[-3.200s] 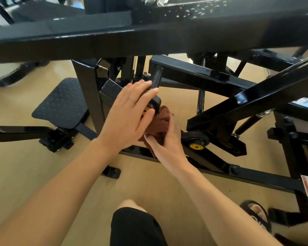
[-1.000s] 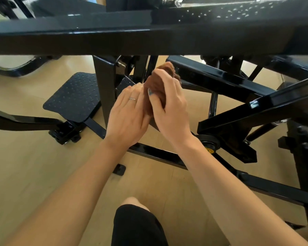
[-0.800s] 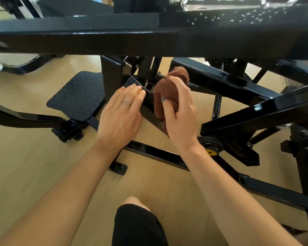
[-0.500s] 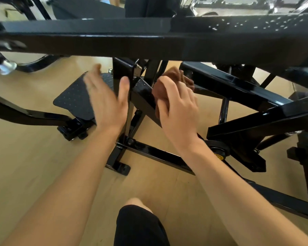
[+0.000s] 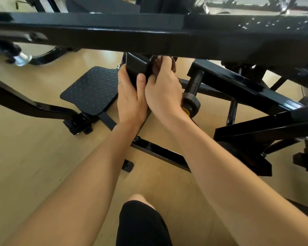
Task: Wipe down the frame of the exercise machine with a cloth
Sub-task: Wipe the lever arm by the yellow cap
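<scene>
Two hands at the black frame (image 5: 149, 38), both on one upright post (image 5: 135, 68) just under the wide top beam. Left hand (image 5: 130, 96) wraps the post: thumb (image 5: 140, 82) on its near face, fingers gone round the far side, a ring just visible on one. Right hand (image 5: 163, 89) sits right beside it, touching at the thumb side, fingers curled around a brown cloth (image 5: 157, 65). Cloth mostly hidden by the fingers; only a bunched bit shows above them, pressed to the post's right side where it meets the beam.

Right of the hands: a threaded rod (image 5: 194, 82) slanting down to a round black knob (image 5: 191, 105) with a yellow spot. Angled frame bars run off to the right and lower right. A low bar (image 5: 160, 153) crosses the floor under the forearms.

Left of the post: a dimpled black footplate (image 5: 91, 89), low, on an arm that reaches in from the left. A chrome end (image 5: 22, 58) at far left, blurred.

Floor (image 5: 34, 157) light wood. A knee in black shorts (image 5: 140, 221) at bottom centre.
</scene>
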Tool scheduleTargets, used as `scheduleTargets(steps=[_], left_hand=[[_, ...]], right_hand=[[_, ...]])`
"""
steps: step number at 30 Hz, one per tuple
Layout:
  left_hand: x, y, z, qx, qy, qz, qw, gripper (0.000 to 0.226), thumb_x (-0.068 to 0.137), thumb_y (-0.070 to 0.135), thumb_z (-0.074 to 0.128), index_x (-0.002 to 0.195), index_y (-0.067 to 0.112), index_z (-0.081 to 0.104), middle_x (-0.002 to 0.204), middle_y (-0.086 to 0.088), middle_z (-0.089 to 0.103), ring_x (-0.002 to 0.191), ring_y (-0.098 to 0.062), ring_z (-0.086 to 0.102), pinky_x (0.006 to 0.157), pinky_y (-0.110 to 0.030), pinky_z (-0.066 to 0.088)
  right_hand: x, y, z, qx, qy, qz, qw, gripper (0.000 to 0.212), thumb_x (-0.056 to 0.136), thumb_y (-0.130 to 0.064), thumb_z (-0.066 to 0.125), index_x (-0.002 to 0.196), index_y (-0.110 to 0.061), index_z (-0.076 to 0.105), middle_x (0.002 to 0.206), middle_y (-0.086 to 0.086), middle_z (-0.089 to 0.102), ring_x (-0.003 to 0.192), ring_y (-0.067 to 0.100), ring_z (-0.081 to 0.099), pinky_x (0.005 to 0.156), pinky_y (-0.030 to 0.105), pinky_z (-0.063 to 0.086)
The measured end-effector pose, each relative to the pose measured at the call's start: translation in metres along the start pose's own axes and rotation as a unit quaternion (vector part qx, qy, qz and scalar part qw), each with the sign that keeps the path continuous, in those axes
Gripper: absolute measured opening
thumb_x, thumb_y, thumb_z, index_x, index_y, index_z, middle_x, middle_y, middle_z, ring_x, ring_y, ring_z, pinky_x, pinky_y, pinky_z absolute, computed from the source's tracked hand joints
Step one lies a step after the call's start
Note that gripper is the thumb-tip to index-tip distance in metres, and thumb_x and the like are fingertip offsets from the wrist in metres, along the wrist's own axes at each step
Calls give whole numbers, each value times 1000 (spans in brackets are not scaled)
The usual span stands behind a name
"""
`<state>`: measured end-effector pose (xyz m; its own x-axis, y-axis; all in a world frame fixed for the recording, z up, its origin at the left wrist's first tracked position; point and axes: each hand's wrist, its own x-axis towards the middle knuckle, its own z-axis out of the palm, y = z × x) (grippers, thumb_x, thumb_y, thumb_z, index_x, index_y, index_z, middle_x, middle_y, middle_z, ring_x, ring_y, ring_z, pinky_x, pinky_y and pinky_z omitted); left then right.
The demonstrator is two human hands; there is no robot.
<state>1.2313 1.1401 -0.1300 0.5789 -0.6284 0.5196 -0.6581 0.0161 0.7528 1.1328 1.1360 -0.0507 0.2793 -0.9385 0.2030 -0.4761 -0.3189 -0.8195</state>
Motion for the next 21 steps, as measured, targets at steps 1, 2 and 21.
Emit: scheduleTargets(steps=[1, 2, 21], left_hand=[[1, 1, -1, 19, -2, 12, 1000, 44, 109, 40, 48, 146, 20, 35, 131, 6, 56, 111, -11, 60, 86, -23, 54], [2, 2, -1, 36, -2, 28, 999, 44, 109, 35, 48, 147, 13, 37, 132, 4, 55, 111, -12, 59, 86, -19, 53], [-4, 7, -8, -97, -22, -19, 995, 32, 113, 22, 36, 145, 18, 36, 129, -1, 61, 113, -16, 65, 95, -50, 57]], right_hand=[[-7, 4, 3, -2, 14, -28, 999, 49, 105, -22, 51, 151, -14, 37, 134, 6, 62, 118, 23, 63, 103, 42, 53], [-13, 9, 6, -5, 25, -55, 998, 50, 105, -22, 51, 152, -13, 36, 136, 7, 61, 120, 23, 62, 105, 42, 52], [-34, 9, 13, 256, 71, -13, 964, 45, 107, -9, 49, 150, -9, 37, 138, 12, 56, 124, 23, 59, 105, 43, 52]])
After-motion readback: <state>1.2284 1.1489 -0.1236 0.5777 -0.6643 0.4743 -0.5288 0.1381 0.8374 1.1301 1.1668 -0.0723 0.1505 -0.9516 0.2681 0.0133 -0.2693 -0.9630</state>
